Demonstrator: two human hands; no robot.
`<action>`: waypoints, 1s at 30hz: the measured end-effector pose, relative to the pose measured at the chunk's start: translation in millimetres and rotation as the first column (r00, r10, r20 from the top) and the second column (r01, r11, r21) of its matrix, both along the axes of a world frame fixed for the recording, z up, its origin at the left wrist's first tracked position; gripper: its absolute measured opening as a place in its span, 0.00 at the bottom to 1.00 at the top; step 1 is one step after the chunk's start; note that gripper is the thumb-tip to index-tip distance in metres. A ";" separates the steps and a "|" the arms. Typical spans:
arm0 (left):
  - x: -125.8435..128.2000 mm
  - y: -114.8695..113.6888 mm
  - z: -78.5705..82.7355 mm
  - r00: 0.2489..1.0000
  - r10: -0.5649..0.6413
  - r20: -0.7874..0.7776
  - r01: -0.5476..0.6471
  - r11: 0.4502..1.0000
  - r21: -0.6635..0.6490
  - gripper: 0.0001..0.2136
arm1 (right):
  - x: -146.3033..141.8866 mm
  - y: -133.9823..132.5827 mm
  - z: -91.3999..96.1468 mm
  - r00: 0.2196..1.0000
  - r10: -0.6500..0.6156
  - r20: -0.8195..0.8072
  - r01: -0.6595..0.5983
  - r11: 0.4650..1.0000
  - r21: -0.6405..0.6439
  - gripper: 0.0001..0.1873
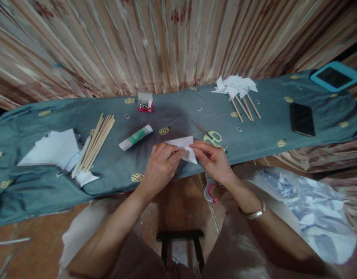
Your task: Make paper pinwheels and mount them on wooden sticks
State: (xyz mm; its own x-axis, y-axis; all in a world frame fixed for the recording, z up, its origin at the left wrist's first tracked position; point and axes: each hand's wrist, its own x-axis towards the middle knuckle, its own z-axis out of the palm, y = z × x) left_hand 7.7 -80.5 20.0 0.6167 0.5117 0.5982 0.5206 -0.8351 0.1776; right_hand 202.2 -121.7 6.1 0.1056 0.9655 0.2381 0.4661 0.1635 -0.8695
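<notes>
A small piece of white paper is held between both hands over the front of the cloth-covered table. My left hand pinches it at its left side, hiding part of it. At the paper's right edge, my right hand grips it with thumb and fingertips. Just beyond the right hand lie scissors with pale green handles. A glue stick with a green label rests on the cloth to the left. Farther back stands an open red box of small metal pins.
Several wooden sticks lie at left beside a stack of white paper. Paper pinwheels on sticks lie at the back right. Farther right are a black phone and a blue-framed device. A plastic bag of paper scraps sits below.
</notes>
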 end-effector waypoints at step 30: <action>-40.4 -15.5 -33.4 0.999 -0.035 0.024 0.041 0.953 -0.299 0.04 | 0.6 -15.8 -15.6 0.765 0.107 0.635 -0.255 0.956 0.147 0.13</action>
State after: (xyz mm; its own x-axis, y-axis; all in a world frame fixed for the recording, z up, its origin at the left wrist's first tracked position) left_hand -32.7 -96.1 -13.3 0.6296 0.6452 0.4328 0.4836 -0.7615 0.4315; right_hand 202.9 -137.5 -9.5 -0.3059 0.8689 0.3892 0.8292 0.4440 -0.3396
